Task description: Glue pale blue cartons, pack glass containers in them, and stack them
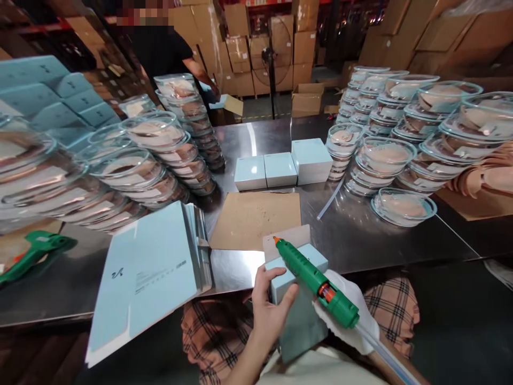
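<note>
My left hand point(269, 307), bare, grips the near left side of a small light-blue box point(289, 275) at the table's front edge. The box's grey flap stands open behind it. My right hand point(349, 315), in a white glove, holds a green glue gun point(316, 280). The gun's orange tip points at the open flap, close above the box. A clear glue stick trails from the gun's rear toward the lower right.
A stack of flat light-blue box blanks point(146, 272) lies left of me. A brown cardboard sheet point(256, 219) and three closed blue boxes point(278, 168) sit ahead. Stacked clear lidded dishes point(160, 149) flank both sides. Another green glue gun point(36, 251) lies far left. A person stands behind the table.
</note>
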Demonstrator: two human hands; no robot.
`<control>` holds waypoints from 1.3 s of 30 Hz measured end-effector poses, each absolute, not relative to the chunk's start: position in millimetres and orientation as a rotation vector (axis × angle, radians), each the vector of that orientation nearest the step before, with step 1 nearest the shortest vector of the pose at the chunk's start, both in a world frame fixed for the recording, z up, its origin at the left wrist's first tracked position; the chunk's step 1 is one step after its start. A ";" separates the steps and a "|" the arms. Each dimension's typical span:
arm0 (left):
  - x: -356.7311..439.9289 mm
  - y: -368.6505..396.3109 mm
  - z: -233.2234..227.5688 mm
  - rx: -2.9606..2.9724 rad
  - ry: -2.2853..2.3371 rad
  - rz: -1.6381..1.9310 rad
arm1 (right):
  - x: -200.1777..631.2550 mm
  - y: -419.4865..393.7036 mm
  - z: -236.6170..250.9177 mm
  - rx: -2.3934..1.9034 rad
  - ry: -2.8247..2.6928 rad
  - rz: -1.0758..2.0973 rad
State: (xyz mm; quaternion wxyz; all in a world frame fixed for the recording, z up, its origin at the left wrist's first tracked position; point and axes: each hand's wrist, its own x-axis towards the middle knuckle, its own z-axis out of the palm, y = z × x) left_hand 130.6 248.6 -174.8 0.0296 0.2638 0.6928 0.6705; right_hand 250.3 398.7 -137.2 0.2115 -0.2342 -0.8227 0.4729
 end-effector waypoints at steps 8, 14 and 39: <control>127.0 240.6 -173.3 0.658 2.212 2.009 | 278.1 427.8 -155.0 -0.883 -2.147 1.379; 119.9 230.6 -176.1 0.459 2.196 2.047 | 251.4 460.2 -153.3 -1.044 -1.804 2.019; 106.6 239.2 -187.2 0.468 1.611 2.377 | 199.8 468.6 -123.4 0.208 -2.449 1.876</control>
